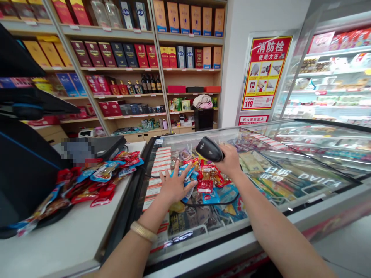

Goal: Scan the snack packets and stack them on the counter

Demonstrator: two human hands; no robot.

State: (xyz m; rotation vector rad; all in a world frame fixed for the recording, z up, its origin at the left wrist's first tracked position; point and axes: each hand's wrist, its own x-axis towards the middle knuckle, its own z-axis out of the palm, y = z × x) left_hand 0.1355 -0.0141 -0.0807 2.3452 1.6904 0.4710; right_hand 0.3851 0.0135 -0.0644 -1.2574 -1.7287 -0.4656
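Observation:
My right hand [229, 159] grips a black handheld barcode scanner [209, 149], its head pointing left above the glass freezer lid [252, 133]. With fingers spread, my left hand [176, 187] rests at a pile of small snack packets, touching a blue packet [189, 175]. Red snack packets [206, 181] lie beside it on the glass, below the scanner. The scanner's black cable [220, 203] loops over the lid in front of the packets. More red and blue snack packets [101, 179] are heaped on the white counter [87, 235] to the left.
A black checkout monitor [26, 162] stands on the counter at the left. Price labels [159, 166] run along the freezer's left side. Behind it rise shelves of boxed bottles [121, 54]; a red fire-hydrant sign [267, 73] hangs on the wall. A lit display fridge [336, 81] is at the right.

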